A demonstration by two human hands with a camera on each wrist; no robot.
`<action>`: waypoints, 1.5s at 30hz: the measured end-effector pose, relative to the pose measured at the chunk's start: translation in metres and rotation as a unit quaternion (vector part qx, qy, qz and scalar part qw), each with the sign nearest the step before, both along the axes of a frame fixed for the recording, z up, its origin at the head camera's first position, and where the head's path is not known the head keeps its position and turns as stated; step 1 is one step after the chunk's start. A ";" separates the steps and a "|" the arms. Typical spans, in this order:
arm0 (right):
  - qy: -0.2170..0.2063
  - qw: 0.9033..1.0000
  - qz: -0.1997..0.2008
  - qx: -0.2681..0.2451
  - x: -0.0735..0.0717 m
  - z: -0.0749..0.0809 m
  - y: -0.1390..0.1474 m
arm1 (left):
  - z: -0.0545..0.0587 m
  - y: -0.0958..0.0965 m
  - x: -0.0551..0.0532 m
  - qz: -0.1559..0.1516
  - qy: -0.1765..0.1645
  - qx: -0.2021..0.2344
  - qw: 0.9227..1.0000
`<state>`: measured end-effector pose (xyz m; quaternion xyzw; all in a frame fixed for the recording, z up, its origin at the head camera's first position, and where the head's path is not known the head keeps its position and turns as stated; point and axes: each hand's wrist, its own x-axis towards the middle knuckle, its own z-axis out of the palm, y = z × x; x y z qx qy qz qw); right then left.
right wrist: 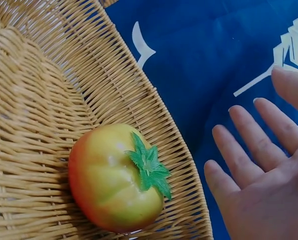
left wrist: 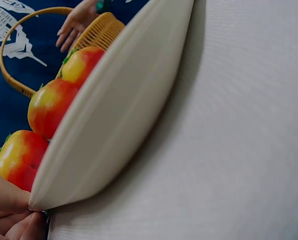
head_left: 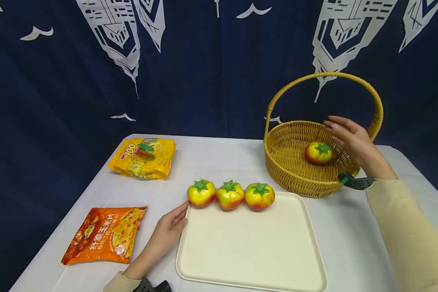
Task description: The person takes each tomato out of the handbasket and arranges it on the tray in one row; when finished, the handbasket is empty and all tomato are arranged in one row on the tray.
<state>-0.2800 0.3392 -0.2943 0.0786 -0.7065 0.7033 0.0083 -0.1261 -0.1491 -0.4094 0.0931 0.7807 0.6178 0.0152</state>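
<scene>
My left hand [head_left: 171, 227] pinches the far left corner of a cream tray [head_left: 252, 251]; in the left wrist view, its fingers [left wrist: 9, 192] are at that corner. Along the tray's far edge sit three yellow-red tomatoes in a row: a left one [head_left: 201, 193], a middle one [head_left: 230, 195] and a right one [head_left: 259, 196]. My right hand [head_left: 355, 142] is over the right side of a wicker basket [head_left: 295, 180], fingers spread and holding nothing. Inside the basket lies another tomato [right wrist: 116, 177] with a green leafy top, apart from the right hand.
A yellow snack bag [head_left: 144, 158] lies at the back left of the white table [head_left: 211, 158]. Nearer the front left is an orange bag of corn chips [head_left: 104, 235]. The basket's tall arched handle [head_left: 325, 74] rises beside the right hand. A dark blue curtain [head_left: 204, 81] hangs behind.
</scene>
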 end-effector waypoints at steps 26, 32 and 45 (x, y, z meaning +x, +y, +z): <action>-0.073 0.993 -0.001 0.096 -0.001 -0.012 0.009 | 0.002 0.002 0.002 -0.007 0.004 0.004 1.000; -0.083 0.991 0.004 0.101 -0.001 -0.012 0.009 | 0.002 0.001 0.002 -0.008 0.005 -0.001 1.000; -0.091 0.977 0.015 0.193 -0.004 -0.011 0.010 | 0.000 0.001 0.000 -0.006 -0.001 -0.009 1.000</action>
